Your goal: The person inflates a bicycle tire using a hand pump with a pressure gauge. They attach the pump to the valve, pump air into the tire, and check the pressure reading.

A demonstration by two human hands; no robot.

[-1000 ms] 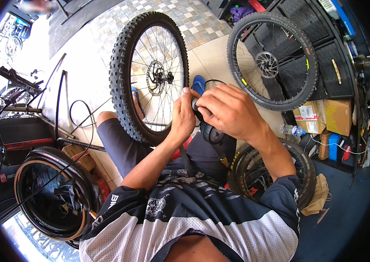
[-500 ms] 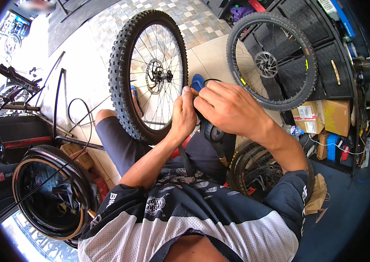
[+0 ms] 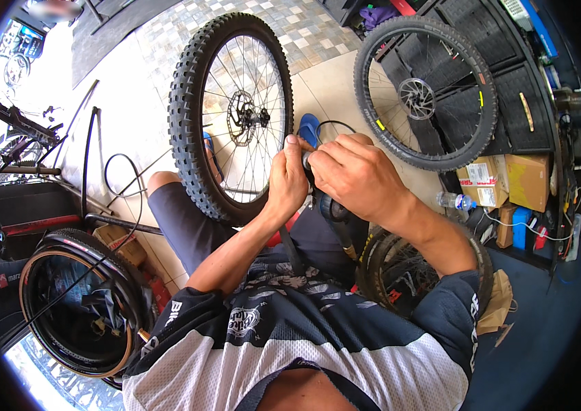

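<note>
My left hand [image 3: 286, 181] is closed round a small black part [image 3: 307, 162], its thumb pointing up along it. Close against it, my right hand [image 3: 359, 172] pinches at the same part, with its fingertips mostly hidden. A thin black hose or cable [image 3: 338, 123] arcs out beyond my right knuckles. Below the hands, between my thighs, a black piece with a rounded end [image 3: 333, 209] shows partly; its kind is unclear. Just left of my hands stands a bicycle wheel with a knobbly tyre [image 3: 184, 116], upright, with a brake disc [image 3: 241, 118] at its hub.
A second wheel [image 3: 483, 116] leans against black drawers [image 3: 523, 123] at the right. Near it are cardboard boxes [image 3: 527, 181] and a plastic bottle [image 3: 455, 201]. More tyres [image 3: 372, 264] lie beside my right thigh, others [image 3: 26, 301] at the left. A bike frame [image 3: 19, 123] stands far left.
My right hand has shifted slightly right and down, baring more of the black part. The thin hose's arc reaches further right. My left hand stays nearly in place.
</note>
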